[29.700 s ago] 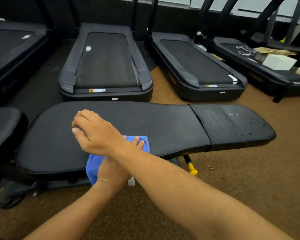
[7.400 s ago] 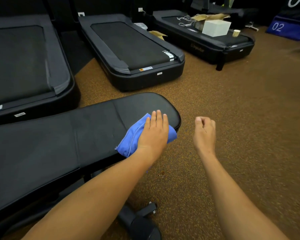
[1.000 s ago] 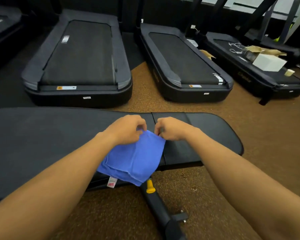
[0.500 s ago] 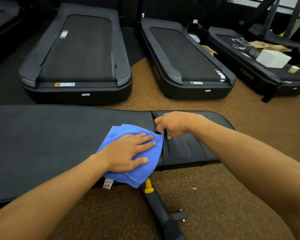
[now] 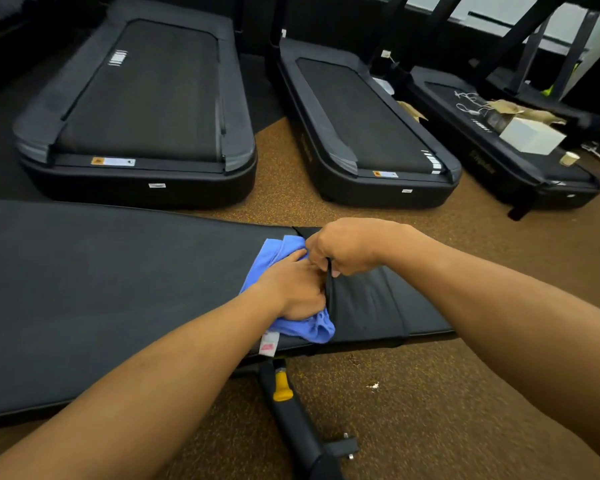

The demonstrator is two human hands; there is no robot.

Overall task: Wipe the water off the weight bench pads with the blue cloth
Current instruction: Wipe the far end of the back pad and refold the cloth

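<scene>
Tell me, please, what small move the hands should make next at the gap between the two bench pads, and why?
Probably draw the blue cloth along the gap toward the near edge. The left hand grips it bunched at the seam, while the right hand pinches the short pad edge, pulling it aside. The gap looks open, so any trapped water should be reachable.

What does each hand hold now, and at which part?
The left hand grips the blue cloth near its middle, at the gap between the pads. The right hand pinches the seat pad at its inner edge.

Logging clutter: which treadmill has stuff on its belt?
The rightmost treadmill: a white box, paper cup and brown paper sit on it; the other two are bare.
</scene>
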